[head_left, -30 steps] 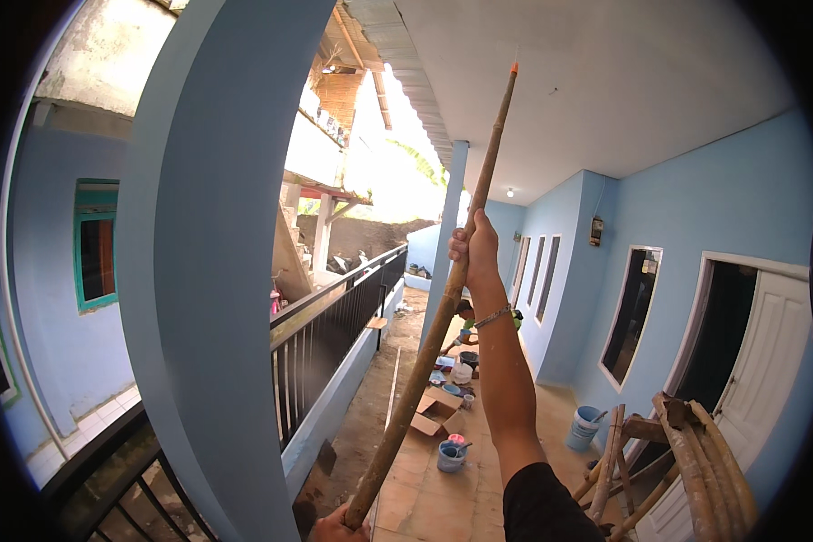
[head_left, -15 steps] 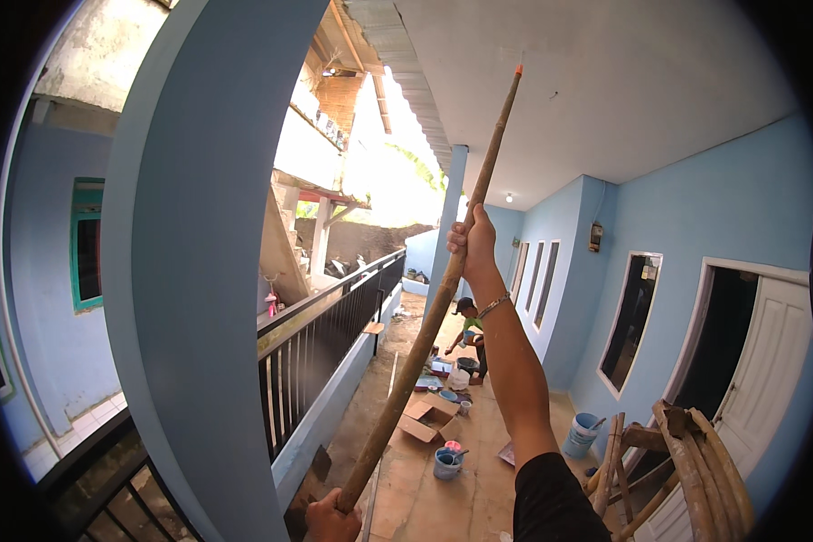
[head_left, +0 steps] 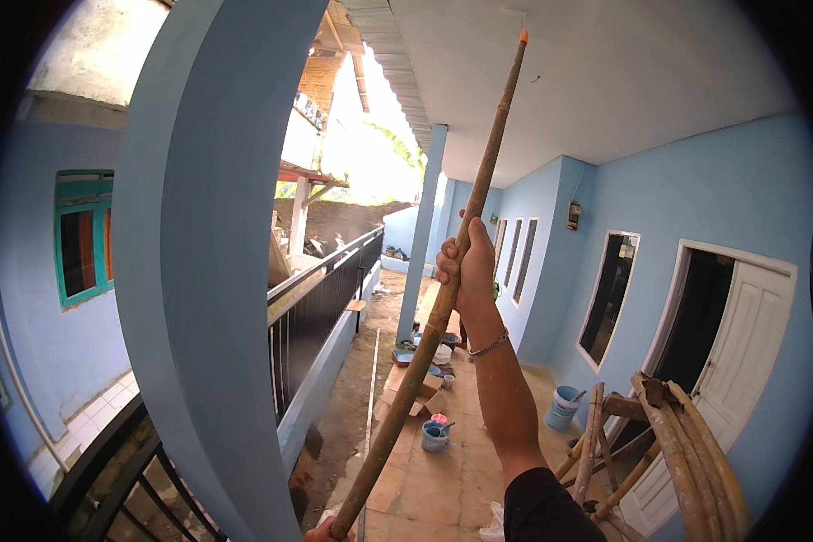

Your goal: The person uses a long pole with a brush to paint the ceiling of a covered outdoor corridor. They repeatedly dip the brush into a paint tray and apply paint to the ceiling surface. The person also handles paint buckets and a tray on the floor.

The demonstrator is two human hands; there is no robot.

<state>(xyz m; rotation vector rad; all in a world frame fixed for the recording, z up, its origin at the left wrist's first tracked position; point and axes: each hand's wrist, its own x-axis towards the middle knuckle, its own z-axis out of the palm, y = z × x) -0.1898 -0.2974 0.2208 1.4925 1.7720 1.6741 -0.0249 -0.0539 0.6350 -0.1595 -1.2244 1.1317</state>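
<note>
A long bamboo pole (head_left: 414, 366) slants up from the lower middle toward the white ceiling (head_left: 632, 72). Around its middle the fingers of my right hand (head_left: 470, 266) are wrapped, the arm raised and a bracelet at the wrist. My left hand (head_left: 327, 531) grips the lower end of the pole and is partly cut off by the picture's edge. At the top sits an orange tip (head_left: 524, 36). Above it a thin pale roller-like frame meets the ceiling, too faint to make out fully.
A thick blue pillar (head_left: 217, 271) stands close on the left, beside a black railing (head_left: 325, 316). Paint buckets (head_left: 434, 437) (head_left: 562, 408) and a cardboard box (head_left: 415, 395) are on the tiled floor. A bamboo trestle (head_left: 686, 452) stands at right, near a white door (head_left: 741, 334).
The pole's tip has moved upward in the picture, and my left hand has sunk toward the lower edge. The crouching person farther back is now mostly hidden behind my right arm.
</note>
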